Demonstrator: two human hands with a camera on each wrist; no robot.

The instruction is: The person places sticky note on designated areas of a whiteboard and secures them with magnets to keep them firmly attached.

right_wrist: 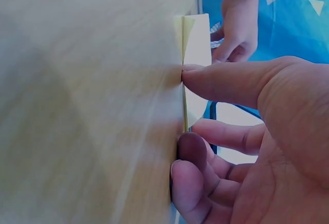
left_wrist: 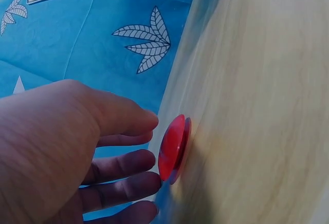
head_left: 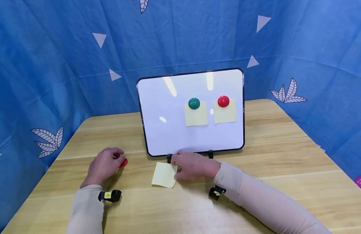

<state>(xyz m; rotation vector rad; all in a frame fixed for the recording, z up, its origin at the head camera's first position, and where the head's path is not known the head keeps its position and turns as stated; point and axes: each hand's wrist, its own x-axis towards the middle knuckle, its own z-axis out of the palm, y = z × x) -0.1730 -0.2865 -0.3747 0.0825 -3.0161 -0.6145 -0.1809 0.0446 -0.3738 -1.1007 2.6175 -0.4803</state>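
At the left of the table, my left hand reaches to a red round magnet lying on the wood. Its fingertips are right at the magnet's near side, thumb apart from the other fingers. Before the whiteboard, my right hand is at the right edge of a pale yellow sticky note. In the right wrist view the thumb touches the note's edge, and the index fingertip is near its corner. The remaining fingers of that hand bend against the table.
On the whiteboard hang two more yellow notes, one under a green magnet, the other under a red magnet. Black feet support the board. A blue curtain surrounds the back and sides of the wooden table.
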